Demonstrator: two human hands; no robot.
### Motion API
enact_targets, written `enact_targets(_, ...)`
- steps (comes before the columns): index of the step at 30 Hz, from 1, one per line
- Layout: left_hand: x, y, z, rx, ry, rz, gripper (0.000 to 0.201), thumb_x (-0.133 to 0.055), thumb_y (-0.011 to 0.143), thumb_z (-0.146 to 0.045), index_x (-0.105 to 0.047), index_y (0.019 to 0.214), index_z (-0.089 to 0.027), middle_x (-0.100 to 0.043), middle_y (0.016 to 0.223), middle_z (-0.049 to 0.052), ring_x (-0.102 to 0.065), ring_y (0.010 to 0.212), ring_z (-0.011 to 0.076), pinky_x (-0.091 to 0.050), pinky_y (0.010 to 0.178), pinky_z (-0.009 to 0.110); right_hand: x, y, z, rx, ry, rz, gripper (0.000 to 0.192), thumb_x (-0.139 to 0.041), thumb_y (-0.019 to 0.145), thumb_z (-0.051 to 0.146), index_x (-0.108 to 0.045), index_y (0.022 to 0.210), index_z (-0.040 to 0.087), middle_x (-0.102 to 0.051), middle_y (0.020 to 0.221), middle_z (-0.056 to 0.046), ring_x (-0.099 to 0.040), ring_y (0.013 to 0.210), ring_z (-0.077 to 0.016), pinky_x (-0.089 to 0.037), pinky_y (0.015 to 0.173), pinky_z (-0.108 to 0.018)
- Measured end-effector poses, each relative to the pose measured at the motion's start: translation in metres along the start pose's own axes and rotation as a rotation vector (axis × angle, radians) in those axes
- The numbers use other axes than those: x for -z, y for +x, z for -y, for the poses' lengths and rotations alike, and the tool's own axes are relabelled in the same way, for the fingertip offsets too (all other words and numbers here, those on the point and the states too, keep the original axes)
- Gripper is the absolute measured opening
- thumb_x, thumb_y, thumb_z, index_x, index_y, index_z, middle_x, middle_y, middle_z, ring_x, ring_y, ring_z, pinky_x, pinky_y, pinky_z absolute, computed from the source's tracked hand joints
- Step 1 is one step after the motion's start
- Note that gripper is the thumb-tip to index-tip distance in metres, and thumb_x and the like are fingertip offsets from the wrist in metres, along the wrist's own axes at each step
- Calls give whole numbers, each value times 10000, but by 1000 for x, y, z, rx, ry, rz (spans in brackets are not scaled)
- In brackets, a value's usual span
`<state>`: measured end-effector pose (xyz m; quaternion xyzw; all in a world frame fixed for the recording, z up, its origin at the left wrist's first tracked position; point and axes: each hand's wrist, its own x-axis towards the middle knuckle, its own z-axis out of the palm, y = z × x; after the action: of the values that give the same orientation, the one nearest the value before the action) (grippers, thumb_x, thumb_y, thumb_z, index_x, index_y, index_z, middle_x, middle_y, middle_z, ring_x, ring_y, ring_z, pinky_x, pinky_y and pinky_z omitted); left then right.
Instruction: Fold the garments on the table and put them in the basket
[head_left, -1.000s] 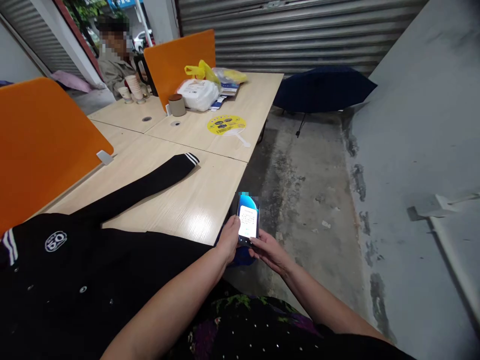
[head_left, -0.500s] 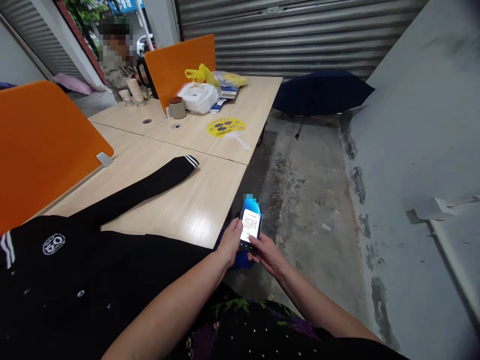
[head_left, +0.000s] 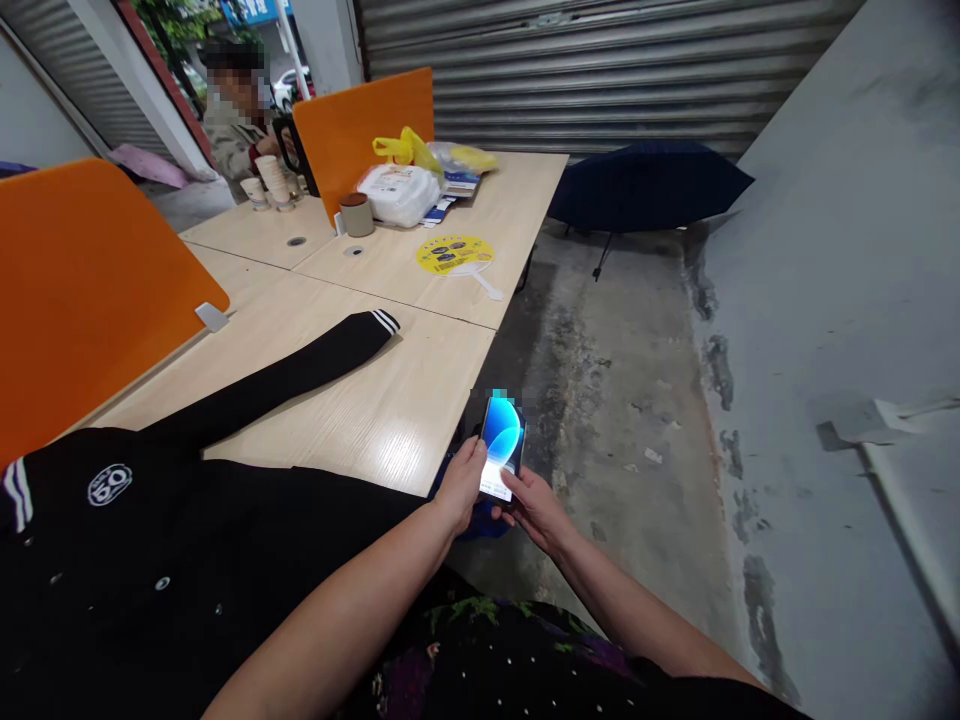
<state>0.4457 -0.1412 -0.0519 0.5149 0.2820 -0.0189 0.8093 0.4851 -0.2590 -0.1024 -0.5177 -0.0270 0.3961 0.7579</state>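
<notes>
A smartphone with a lit blue and white screen is held upright between both hands, just off the table's near right corner. My left hand is closed along its left edge. On the other side, my right hand grips the lower right part, its thumb over the bottom of the screen. The fingers behind the phone are mostly hidden. Left of my arms, a black jacket with white stripes and a round badge lies spread on the table, one sleeve stretched toward the far side.
Orange dividers stand on the tables. Farther back are a yellow fan, a lidded cup, a white plastic-wrapped pack and stacked paper cups. A person is behind the divider. An open dark umbrella lies on the floor by the shutter.
The phone's screen has switched from a white text box to a mostly blue picture with white at the bottom. Both hands keep nearly the same place and hold.
</notes>
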Motion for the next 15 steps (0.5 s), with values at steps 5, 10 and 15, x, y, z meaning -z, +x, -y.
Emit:
enact_targets(5,0,-3,-3,-14,-33,27,617,-562,728,-705,-548,1094,-209,-576,725,-5,-507,542,105,-434,548,251,10,-2,-1,-19,91,127,470,-679,704,607,-566,873,184,-660,679,-27,-626,533,-158,-468,470,-255)
enact_targets(10,-1,-3,-4,-16,-53,46,636,-561,715,-720,-541,1093,-210,-570,709,-6,-513,546,114,-431,532,250,19,-2,3,-20,45,231,543,-532,768,697,-590,953,190,-674,802,-62,-632,622,-164,-442,488,-256)
enact_targets(15,0,0,-4,-32,-57,-55,548,-601,722,-668,-571,1009,-203,-583,771,3,-523,615,107,-429,572,226,38,0,3,-76,-245,352,463,-808,617,397,-633,972,157,-617,681,16,-502,485,-79,-381,439,-205)
